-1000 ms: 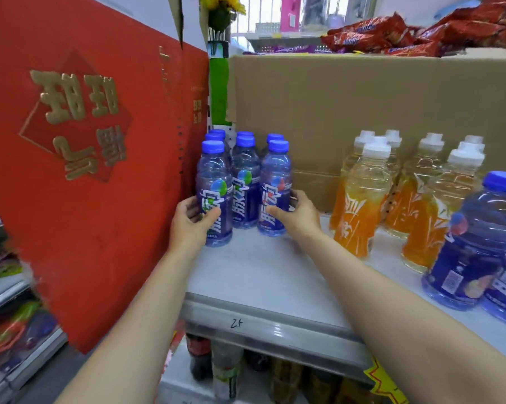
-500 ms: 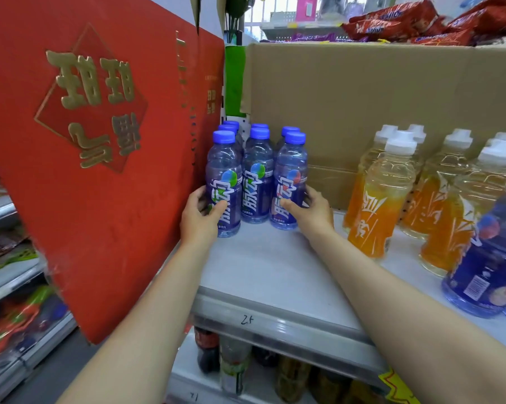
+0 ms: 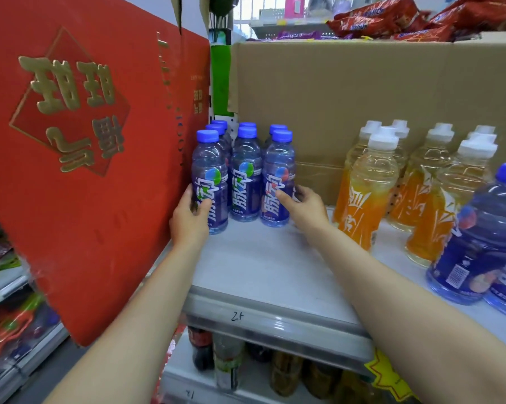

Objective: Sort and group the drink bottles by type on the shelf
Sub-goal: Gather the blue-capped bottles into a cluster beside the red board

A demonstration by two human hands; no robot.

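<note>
Several small blue-capped bottles with purple labels stand packed together at the back left of the grey shelf [image 3: 263,275]. My left hand [image 3: 189,218] grips the front left blue bottle [image 3: 209,182] low on its label. My right hand [image 3: 305,208] grips the front right blue bottle [image 3: 278,179], thumb on its label. A third front bottle [image 3: 246,174] stands between them. Several orange bottles with white caps [image 3: 368,188] are grouped to the right. Two larger blue-capped bottles [image 3: 479,243] stand at the far right.
A big red box with gold characters [image 3: 80,147] walls off the left side. A brown cardboard box [image 3: 362,91] stands behind the bottles, with red snack packs [image 3: 391,18] on top. More bottles [image 3: 228,363] fill the shelf below.
Both hands keep their hold on the outer blue bottles. The camera has shifted left and slightly down, so the bottles sit further right and higher in view.
</note>
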